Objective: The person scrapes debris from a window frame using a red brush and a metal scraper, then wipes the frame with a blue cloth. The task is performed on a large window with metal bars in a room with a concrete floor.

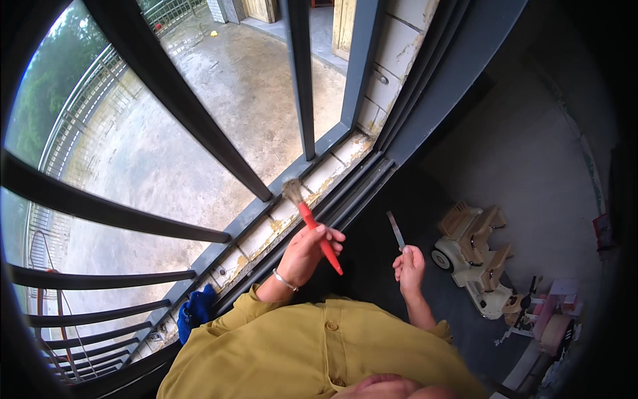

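Tiled window sill (292, 213), left hand (307, 253) gripping brush (312, 226), bristles above

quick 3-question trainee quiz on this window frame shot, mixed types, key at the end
1. True or false: the left hand holds a red-handled brush.
2. Where do the brush bristles rest? A) on the tiled sill B) on the toy car C) on the blue cloth
3. Fill in: the right hand holds a thin flat ____ blade.

Key: 1 true; 2 A; 3 metal
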{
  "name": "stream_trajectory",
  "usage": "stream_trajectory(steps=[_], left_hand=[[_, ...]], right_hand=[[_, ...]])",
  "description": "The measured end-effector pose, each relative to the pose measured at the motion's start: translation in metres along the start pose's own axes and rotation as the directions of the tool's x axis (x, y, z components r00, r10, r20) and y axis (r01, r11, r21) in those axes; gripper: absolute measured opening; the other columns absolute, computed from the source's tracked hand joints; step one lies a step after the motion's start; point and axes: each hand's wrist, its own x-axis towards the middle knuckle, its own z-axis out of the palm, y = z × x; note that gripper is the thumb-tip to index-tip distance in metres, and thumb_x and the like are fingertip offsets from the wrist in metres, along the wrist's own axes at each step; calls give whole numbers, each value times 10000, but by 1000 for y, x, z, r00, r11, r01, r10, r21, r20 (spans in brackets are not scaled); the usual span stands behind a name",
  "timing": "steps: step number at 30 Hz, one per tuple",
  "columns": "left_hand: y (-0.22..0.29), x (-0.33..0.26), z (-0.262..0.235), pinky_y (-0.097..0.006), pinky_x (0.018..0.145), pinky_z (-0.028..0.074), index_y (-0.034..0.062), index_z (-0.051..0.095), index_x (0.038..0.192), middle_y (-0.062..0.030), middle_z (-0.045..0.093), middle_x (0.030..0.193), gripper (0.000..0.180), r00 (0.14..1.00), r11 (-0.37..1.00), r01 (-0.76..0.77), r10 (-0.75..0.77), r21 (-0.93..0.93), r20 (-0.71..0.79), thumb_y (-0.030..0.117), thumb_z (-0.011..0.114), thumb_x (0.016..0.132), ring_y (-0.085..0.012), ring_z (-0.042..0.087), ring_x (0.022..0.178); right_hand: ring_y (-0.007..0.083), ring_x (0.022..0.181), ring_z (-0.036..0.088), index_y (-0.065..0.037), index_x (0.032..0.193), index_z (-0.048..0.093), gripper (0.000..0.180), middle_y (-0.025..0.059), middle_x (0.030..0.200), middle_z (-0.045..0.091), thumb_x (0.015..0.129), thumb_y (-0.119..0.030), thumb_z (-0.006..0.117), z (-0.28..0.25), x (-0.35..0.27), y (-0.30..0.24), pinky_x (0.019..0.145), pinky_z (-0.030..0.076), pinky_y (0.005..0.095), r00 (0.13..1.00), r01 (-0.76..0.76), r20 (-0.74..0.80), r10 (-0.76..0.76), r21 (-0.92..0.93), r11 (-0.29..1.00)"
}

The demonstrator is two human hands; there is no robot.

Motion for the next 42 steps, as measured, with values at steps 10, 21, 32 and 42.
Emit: stream_trajectory(steps=[10, 21, 32, 42], left_hand=[[-5, 3, 4, -312, 686, 482, 11, 509, 826, -177, 566, 930, 238, 991, 988, -97, 107, 120, -80, 224, 439, 904, -203, 575, 751], [-9, 5, 13, -296, 647, 486, 1, 513, 836, -186, 562, 912, 251, 984, 978, -96, 121, 187, -128, 240, 458, 885, -213, 581, 734], [-8, 2, 4, -263, 644, 480, -16, 544, 954, -162, 594, 934, 329, 991, 972, -113, 124, 207, -40, 292, 443, 904, -177, 589, 747], [-22, -21, 28, -340, 878, 431, -35, 414, 1253, -126, 535, 1161, 560, 969, 951, -51, -27, 303, 247, 397, 444, 898, -192, 543, 1000]], right_hand=[[62, 347, 357, -40, 896, 492, 203, 37, 542, 477, 936, -223, 416, -15, 27, 83, 303, 270, 194, 956, -291, 47, 289, 257, 922], [63, 385, 379, -39, 891, 494, 187, 28, 565, 490, 934, -207, 422, -29, 32, 101, 331, 287, 194, 878, -472, 127, 462, 396, 788], [45, 390, 380, -24, 907, 511, 188, 22, 571, 491, 927, -201, 449, -25, 2, 51, 333, 292, 179, 947, -318, 144, 286, 312, 895], [169, 523, 583, -14, 919, 546, 91, 84, 616, 570, 832, -36, 561, 26, -39, -53, 488, 458, 279, 688, 724, 303, -659, -236, 648]])
